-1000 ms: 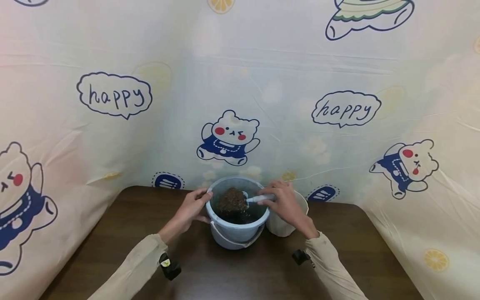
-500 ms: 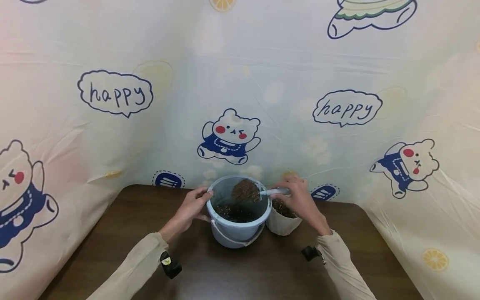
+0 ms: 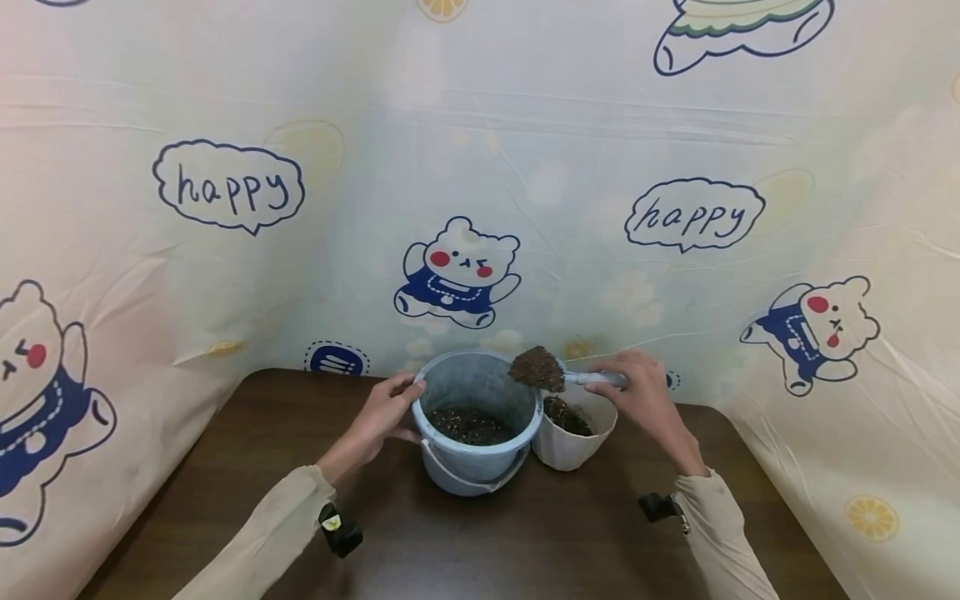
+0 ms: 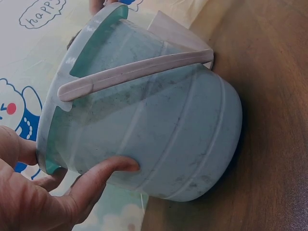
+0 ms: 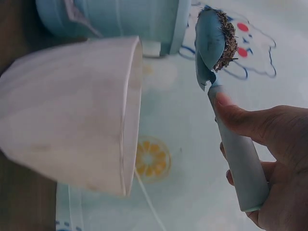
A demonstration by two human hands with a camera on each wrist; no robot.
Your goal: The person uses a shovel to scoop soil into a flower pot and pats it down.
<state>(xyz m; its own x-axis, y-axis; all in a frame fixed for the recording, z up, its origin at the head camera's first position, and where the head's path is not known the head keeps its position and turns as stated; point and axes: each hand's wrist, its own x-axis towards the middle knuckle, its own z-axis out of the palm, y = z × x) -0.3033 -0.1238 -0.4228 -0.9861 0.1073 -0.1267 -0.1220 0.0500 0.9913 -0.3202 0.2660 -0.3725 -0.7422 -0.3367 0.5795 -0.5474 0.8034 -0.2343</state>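
Note:
My right hand (image 3: 643, 398) grips the handle of a light blue trowel (image 5: 240, 159), thumb along its top in the right wrist view. A heap of brown soil (image 3: 537, 368) fills the trowel's scoop, held above the right rim of a blue bucket (image 3: 480, 467) and the near side of a white pot (image 3: 567, 450). Dark soil lies in the bottom of the bucket, and more soil is inside the pot. At the bucket's left rim, my left hand (image 3: 384, 414) holds it, with fingers at the rim and a digit against the outer wall in the left wrist view.
Bucket and pot stand side by side on a dark brown wooden table (image 3: 480, 558). The bucket's pale carrying handle (image 4: 139, 72) hangs down its front. A printed cloth (image 3: 562, 275) with cartoon bears rises behind the table and along both sides.
My right hand has lifted the soil-filled trowel up out of the bucket and moved right, to the bucket's rim by the pot. The left hand has stayed at the bucket's left rim.

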